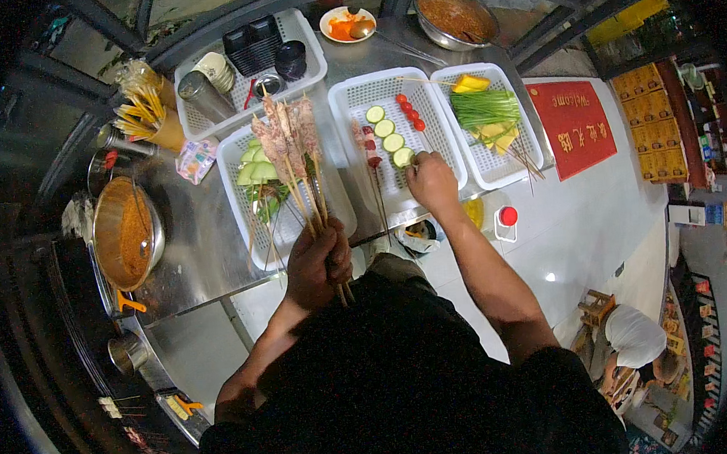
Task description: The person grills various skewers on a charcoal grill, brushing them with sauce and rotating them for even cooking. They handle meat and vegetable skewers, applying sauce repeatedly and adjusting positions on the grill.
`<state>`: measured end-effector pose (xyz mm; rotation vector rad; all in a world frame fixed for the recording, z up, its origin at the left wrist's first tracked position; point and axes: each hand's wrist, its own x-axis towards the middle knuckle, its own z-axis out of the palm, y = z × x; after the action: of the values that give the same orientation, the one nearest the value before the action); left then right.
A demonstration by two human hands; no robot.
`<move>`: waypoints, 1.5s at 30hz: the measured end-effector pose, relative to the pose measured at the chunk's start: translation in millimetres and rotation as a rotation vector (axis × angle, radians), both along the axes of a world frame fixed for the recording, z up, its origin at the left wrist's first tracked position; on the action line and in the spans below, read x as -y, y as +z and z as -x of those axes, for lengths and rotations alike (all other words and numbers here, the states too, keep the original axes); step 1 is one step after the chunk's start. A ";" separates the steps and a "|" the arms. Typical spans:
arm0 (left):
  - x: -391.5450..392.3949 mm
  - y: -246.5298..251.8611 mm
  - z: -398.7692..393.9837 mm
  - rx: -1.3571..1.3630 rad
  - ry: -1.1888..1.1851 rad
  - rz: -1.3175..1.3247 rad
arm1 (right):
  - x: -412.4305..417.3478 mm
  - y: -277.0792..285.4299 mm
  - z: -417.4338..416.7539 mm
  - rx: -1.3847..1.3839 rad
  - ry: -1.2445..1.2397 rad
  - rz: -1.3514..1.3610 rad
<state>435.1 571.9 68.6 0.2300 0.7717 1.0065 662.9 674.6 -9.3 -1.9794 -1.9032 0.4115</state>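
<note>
My left hand (320,255) grips a bundle of raw meat skewers (287,131) by their wooden sticks, meat end up, above the left white plastic basket (224,173). Over the near edge of the middle white basket (341,92), the fingers of my right hand (434,181) are closed at the near end of a skewer of zucchini slices (384,129); the stick itself is hidden by them. A cherry tomato skewer (410,112) lies just right of the slices. To their left are meat skewers (370,147), sticks poking over the rim.
Green vegetable skewers (485,108) fill the right basket. Steel bowls (456,15) (125,234) stand at back right and far left. A tray (316,53) holds black containers. Behind me to the right, a person (637,337) bends low near a wooden stool (597,307).
</note>
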 end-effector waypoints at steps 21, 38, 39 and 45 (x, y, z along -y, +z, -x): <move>70.0 -51.0 40.5 -1.533 0.239 -0.815 | 12.1 52.0 16.7 -0.964 -0.034 0.778; 402.2 -80.0 121.7 -0.111 1.267 0.099 | 338.9 32.1 354.2 -0.617 1.195 1.164; 424.5 -84.0 136.7 -0.138 1.291 0.093 | 364.2 10.8 379.0 -0.596 1.263 1.164; 531.1 -127.0 253.2 -0.212 1.438 0.202 | 491.0 -52.3 528.8 -0.428 1.375 1.185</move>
<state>181.9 40.7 -58.4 -0.5003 1.2407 2.2457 134.1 183.6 -61.6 -0.3076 -2.5884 2.4370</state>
